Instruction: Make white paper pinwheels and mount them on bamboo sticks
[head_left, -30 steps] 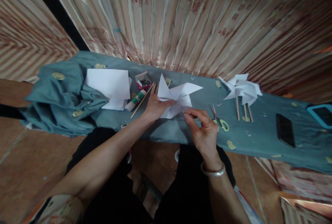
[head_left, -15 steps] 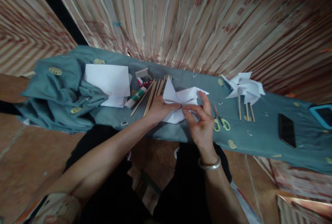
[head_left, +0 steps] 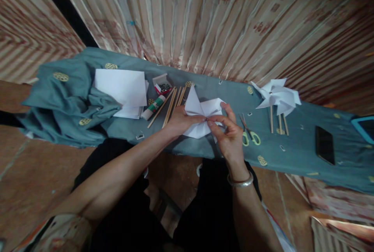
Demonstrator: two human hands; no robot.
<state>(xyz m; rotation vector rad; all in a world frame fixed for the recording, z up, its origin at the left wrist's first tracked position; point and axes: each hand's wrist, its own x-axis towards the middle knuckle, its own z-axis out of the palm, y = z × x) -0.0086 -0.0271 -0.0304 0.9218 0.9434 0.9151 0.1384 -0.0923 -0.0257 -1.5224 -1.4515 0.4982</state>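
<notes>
A white paper pinwheel (head_left: 198, 130) is between my hands over the cloth, its folded blades pulled in toward the middle. My left hand (head_left: 179, 120) grips it from the left, with the thumb pressed at the centre and the other fingers hidden beneath the paper. From the right, my right hand (head_left: 229, 131) pinches at the same centre with thumb and forefinger, while another finger touches the upper right blade. Whether a small pin sits under the fingertips I cannot make out. Wooden sticks (head_left: 172, 104) lie just beyond my left hand, and scissors (head_left: 249, 133) with yellow-green handles lie right of my right hand.
Left on the teal cloth (head_left: 187, 150) are a stack of white paper (head_left: 121, 88), a glue stick (head_left: 153, 107) and a small open box of metal pins (head_left: 162, 85). To the right lie finished pinwheels on sticks (head_left: 276, 94), a dark phone (head_left: 325, 145) and a blue-edged object (head_left: 364, 127).
The right hand has turned slightly and its raised finger has drawn the upper right blade inward. Both hands stay at the pinwheel's centre. The whole view has shifted a little.
</notes>
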